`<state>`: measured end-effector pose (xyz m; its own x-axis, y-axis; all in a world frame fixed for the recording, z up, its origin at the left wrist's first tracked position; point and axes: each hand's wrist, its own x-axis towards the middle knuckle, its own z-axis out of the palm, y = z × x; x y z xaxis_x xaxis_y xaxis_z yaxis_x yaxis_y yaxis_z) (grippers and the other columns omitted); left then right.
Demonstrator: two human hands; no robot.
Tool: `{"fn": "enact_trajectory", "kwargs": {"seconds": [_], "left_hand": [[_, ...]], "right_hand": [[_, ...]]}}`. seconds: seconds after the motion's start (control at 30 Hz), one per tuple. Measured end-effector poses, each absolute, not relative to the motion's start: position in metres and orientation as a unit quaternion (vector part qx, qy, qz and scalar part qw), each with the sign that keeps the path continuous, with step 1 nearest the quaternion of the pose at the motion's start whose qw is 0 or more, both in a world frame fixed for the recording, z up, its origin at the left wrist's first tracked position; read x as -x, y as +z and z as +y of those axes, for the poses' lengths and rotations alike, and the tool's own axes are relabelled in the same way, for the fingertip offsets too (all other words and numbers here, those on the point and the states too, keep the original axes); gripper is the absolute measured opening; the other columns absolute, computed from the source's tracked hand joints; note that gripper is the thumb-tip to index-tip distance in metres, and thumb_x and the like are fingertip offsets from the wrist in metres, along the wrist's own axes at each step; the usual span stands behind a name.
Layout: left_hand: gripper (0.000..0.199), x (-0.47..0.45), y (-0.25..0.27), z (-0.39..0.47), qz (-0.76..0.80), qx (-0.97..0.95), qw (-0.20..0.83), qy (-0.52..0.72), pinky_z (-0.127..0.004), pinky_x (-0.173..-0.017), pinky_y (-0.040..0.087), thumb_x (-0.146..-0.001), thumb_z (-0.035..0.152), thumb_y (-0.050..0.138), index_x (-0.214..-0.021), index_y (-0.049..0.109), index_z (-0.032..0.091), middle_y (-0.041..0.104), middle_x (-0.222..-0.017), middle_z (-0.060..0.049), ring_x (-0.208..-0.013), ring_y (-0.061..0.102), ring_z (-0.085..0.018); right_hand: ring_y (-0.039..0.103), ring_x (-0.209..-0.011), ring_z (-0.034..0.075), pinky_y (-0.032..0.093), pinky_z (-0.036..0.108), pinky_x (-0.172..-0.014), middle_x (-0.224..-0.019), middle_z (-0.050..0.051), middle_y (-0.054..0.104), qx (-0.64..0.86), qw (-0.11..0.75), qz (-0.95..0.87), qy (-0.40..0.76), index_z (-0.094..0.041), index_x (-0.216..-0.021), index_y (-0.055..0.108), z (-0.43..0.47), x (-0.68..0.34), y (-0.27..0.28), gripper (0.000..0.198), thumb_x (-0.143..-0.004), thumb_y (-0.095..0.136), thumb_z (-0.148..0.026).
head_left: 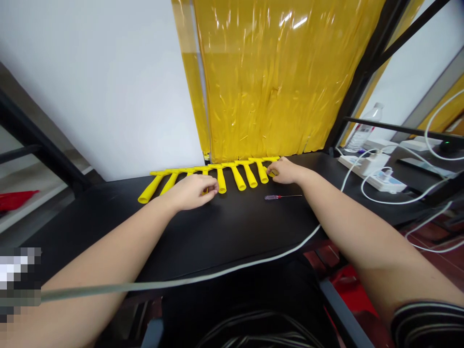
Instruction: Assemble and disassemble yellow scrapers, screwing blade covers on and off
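Observation:
A row of yellow plastic T-shaped tools (pixel 239 178) lies along the back of the black table, flat bars toward the wall and hollow round handles toward me. My left hand (pixel 195 191) is over the middle-left of the row. Its fingers are curled, and a bit of one yellow handle shows between thumb and fingers; the hand hides part of the pieces behind it. At the right end, my right hand (pixel 284 170) has its fingers bent around the last yellow tool, mostly covered. A small screwdriver (pixel 272 197) with a clear purple handle lies in front of the row.
A white cable (pixel 232 274) crosses in front of me, over the table's near edge. To the right are a white power strip (pixel 380 178) with plugs and a plastic bottle (pixel 364 128). Yellow plastic sheeting (pixel 275 87) and a white panel (pixel 119 87) stand behind.

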<state>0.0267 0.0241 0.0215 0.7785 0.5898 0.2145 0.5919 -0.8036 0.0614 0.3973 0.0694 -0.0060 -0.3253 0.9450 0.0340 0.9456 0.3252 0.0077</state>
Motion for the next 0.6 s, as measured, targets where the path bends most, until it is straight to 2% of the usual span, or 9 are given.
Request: {"fn": "enact_trajectory", "kwargs": {"seconds": [0.17,0.4,0.6], "left_hand": [[0.018,-0.0270,0.0216,0.0234,-0.314,0.943,0.003,-0.110,-0.031,-0.074,0.045,-0.097,0.030,0.053,-0.094,0.069,0.022,0.074,-0.091,-0.002,-0.080,0.065,-0.018],[0.020,-0.0281,0.0211,0.0239,-0.316,0.943,0.001,-0.106,-0.032,-0.075,0.046,-0.096,0.031,0.052,-0.095,0.070,0.022,0.074,-0.091,-0.003,-0.080,0.065,-0.019],[0.019,-0.0272,0.0208,0.0230,-0.313,0.943,-0.006,-0.110,-0.032,-0.075,0.046,-0.096,0.031,0.053,-0.096,0.071,0.022,0.075,-0.092,-0.004,-0.080,0.065,-0.019]], "right_hand": [[0.057,-0.120,0.035,0.045,0.044,-0.108,-0.124,0.009,0.077,0.594,0.011,-0.804,-0.007,-0.022,-0.126,0.079,0.0663,-0.3946,-0.0043,0.045,-0.082,0.068,-0.019],[0.063,-0.115,0.035,0.047,0.048,-0.109,-0.117,0.009,0.080,0.597,0.022,-0.802,-0.003,-0.024,-0.117,0.082,0.0673,-0.3981,-0.0039,0.037,-0.082,0.069,-0.019],[0.066,-0.113,0.033,0.045,0.047,-0.112,-0.115,0.008,0.080,0.587,0.039,-0.809,-0.010,-0.023,-0.109,0.083,0.0725,-0.4028,-0.0057,0.031,-0.082,0.069,-0.019]]}}
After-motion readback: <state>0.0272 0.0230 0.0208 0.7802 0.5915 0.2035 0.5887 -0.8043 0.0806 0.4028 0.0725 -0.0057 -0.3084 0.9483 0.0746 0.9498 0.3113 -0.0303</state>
